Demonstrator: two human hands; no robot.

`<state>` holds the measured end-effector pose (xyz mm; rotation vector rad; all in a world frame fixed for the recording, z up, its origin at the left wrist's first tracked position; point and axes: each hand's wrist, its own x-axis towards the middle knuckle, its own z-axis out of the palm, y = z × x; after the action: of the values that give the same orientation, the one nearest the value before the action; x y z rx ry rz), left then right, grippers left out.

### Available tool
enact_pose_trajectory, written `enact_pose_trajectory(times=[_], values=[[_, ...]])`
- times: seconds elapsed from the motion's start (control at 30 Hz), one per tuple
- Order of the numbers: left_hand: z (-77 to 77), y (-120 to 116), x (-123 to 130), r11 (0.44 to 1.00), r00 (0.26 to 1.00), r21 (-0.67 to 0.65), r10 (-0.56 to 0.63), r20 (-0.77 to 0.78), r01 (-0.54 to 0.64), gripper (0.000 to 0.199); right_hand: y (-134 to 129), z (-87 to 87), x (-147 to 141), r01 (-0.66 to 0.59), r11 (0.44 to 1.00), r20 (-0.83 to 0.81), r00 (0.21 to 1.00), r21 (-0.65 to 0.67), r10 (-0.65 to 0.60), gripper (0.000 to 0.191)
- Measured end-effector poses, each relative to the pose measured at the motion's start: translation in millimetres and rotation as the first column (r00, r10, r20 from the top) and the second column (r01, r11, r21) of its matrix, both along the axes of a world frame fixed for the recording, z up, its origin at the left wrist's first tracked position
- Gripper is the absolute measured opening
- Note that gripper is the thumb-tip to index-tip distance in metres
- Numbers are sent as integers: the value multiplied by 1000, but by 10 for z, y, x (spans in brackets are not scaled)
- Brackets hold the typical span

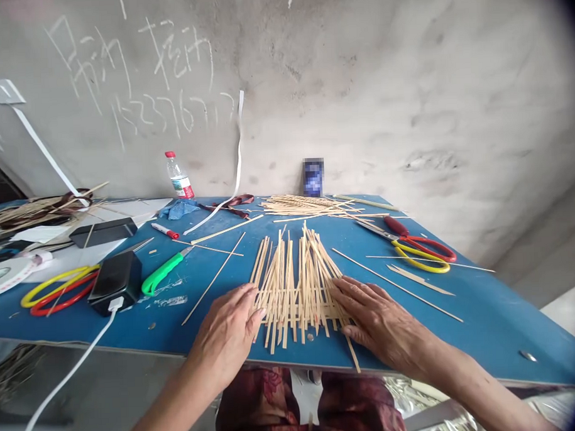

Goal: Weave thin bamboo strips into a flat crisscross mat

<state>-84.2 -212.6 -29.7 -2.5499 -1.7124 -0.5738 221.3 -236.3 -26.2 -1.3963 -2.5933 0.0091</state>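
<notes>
Hands apart, L hand (224, 336) & R hand (378, 319) flat on bamboo strips (290, 284), edges partly hidden underneath.

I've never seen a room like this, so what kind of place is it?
It looks like a simple craft workshop, maybe for weaving. A blue worktable holds many thin bamboo strips, a pair of scissors with red and yellow handles lies nearby, and the wall is bare concrete.
</notes>
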Motion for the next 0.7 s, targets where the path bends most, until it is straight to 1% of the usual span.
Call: enact_pose_trajectory(times=[0.13,0.23,0.33,0.4,0.47,0.53,0.57,0.63,0.7], values=[[-48,-37,40,999,999,49,-14,-51,16,44,-49,41,-43,42,999,37,999,-34,-40,55],[-85,-36,54,996,998,87,-20,-67,26,44,-90,67,-64,46,998,39,998,-45,-44,55],[-120,-42,48,993,998,114,-10,-66,17,43,-103,33,-44,45,999,15,999,0,-45,55],[-123,-53,44,993,998,119,-3,-66,11,42,-87,2,-14,52,996,-8,999,75,-52,55],[-103,-68,62,992,998,130,-2,-66,10,41,-57,2,-6,59,986,-38,998,159,-54,54],[-60,-84,121,990,997,142,-12,-75,23,41,-21,49,-58,45,979,-55,998,201,-34,51],[-32,-89,168,989,996,147,-20,-82,32,41,-5,84,-111,26,980,-51,999,196,-16,49],[29,-91,284,989,994,138,-46,-95,59,40,23,156,-260,-13,990,-10,1000,143,15,47],[83,-75,403,990,991,106,-81,-104,92,39,45,200,-421,-30,996,44,999,90,27,45]])
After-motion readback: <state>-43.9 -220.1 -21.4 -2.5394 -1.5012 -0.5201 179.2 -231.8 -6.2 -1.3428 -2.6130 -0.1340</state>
